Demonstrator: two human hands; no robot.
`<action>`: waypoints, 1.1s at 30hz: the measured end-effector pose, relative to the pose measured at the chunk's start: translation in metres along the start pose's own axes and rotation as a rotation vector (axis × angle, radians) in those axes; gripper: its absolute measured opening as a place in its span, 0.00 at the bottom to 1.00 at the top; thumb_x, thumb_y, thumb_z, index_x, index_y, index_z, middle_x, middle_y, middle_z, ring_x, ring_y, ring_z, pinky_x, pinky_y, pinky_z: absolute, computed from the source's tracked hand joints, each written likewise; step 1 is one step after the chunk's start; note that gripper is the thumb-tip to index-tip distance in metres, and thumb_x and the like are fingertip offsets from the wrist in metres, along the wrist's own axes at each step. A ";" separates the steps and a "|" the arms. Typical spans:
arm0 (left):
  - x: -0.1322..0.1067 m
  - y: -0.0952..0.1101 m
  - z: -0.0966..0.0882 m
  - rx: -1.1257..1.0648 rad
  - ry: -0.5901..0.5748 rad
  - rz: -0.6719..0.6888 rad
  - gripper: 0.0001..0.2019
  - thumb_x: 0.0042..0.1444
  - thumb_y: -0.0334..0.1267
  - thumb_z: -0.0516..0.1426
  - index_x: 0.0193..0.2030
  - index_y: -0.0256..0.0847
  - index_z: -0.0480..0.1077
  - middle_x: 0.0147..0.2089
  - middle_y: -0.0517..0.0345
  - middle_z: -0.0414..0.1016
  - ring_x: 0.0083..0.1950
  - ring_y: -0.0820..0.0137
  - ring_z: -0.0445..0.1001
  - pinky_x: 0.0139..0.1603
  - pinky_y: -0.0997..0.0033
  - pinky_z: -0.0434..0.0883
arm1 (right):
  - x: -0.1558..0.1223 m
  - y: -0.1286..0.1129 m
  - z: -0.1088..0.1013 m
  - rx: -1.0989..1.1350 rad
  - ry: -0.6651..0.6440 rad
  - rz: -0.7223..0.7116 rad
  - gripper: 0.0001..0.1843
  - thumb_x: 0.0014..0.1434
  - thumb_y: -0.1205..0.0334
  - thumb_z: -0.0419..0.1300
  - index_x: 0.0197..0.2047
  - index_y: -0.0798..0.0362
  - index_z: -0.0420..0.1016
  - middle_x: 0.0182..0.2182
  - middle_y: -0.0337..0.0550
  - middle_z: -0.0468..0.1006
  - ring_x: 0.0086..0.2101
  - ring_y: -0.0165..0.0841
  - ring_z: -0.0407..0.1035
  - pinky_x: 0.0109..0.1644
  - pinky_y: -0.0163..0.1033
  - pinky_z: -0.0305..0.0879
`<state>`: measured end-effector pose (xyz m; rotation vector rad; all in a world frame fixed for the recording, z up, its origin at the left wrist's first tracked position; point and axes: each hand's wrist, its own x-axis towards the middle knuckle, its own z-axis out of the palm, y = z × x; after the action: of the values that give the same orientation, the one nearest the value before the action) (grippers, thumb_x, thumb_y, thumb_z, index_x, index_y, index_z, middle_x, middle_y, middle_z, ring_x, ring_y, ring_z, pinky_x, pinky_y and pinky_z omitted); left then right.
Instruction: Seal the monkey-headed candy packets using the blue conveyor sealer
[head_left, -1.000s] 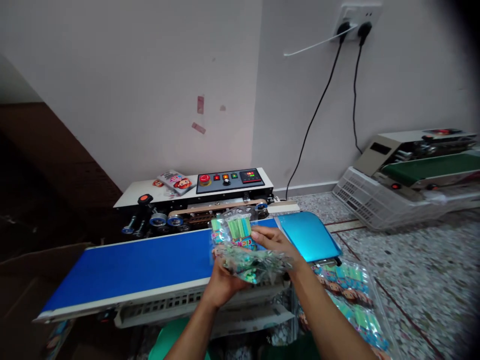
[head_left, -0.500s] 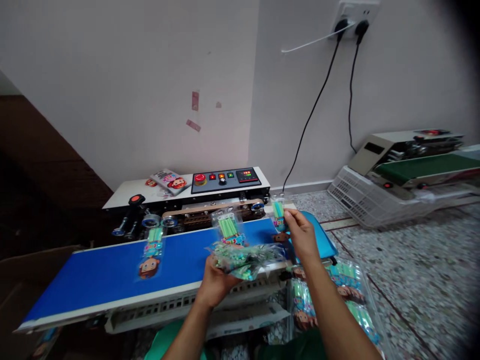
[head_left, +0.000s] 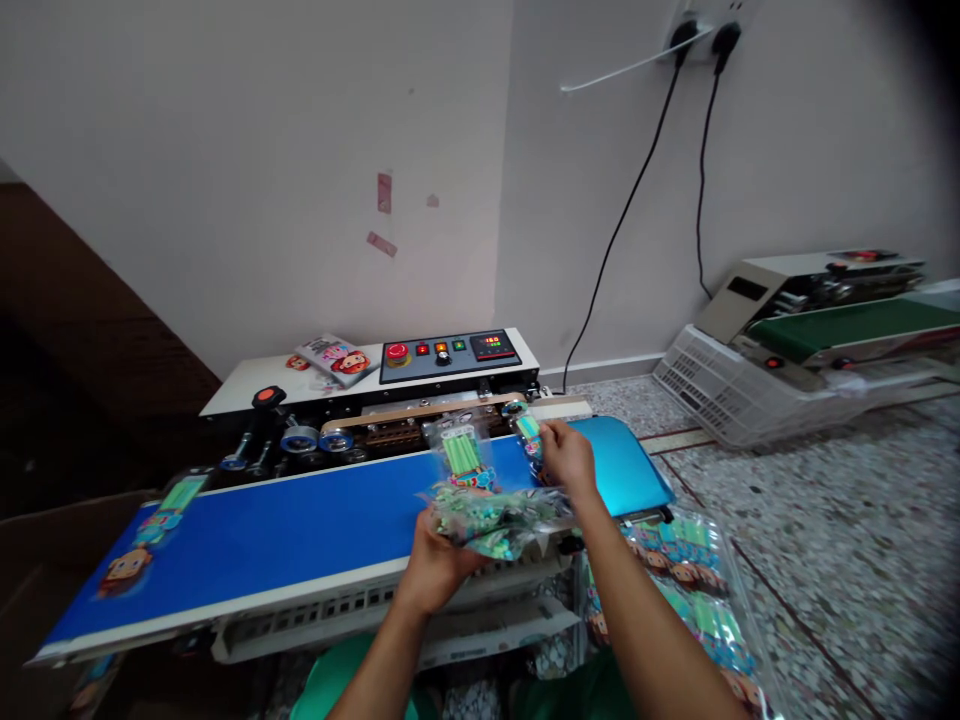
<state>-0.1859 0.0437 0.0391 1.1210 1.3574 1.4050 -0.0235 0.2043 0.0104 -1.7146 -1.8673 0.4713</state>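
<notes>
A: In the head view, what did the left hand hold?

B: It was closed around a crumpled bundle of clear plastic packets with green sticks inside, just below the middle of the frame, over the near edge of the long blue conveyor belt.

A: And the right hand?

B: Its fingers pinched one small clear packet of green sticks, held at the belt's right end, close beside the sealing rollers of the white band sealer machine.

A: Anything lying on the belt?

B: One packet with a cartoon face lay at the far left end, and another stood just above the bundle.

A: Lower right of the frame?

B: A clear bag of more cartoon packets rested on the speckled floor.
</notes>
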 end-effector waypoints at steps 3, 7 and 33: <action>-0.001 -0.002 0.001 0.020 0.033 -0.028 0.21 0.27 0.33 0.70 0.33 0.36 0.74 0.32 0.55 0.79 0.34 0.64 0.76 0.40 0.67 0.73 | -0.008 -0.018 -0.002 0.188 -0.012 -0.108 0.21 0.60 0.51 0.49 0.45 0.56 0.75 0.40 0.52 0.77 0.41 0.38 0.69 0.43 0.39 0.60; -0.001 -0.001 0.001 0.010 -0.003 -0.025 0.20 0.29 0.32 0.69 0.35 0.36 0.74 0.33 0.55 0.79 0.35 0.65 0.75 0.41 0.68 0.72 | -0.032 -0.042 -0.021 0.781 -0.457 -0.187 0.24 0.59 0.45 0.51 0.51 0.51 0.72 0.45 0.46 0.75 0.46 0.37 0.67 0.49 0.40 0.61; 0.008 0.002 -0.002 0.008 0.089 0.042 0.21 0.34 0.38 0.68 0.38 0.35 0.74 0.37 0.51 0.79 0.39 0.61 0.77 0.44 0.63 0.73 | -0.050 -0.052 -0.018 1.166 -0.314 -0.017 0.18 0.54 0.47 0.59 0.40 0.51 0.76 0.34 0.43 0.78 0.34 0.34 0.71 0.39 0.38 0.67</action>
<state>-0.1901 0.0506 0.0416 1.1092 1.4106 1.4962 -0.0524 0.1469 0.0474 -0.8354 -1.2760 1.5098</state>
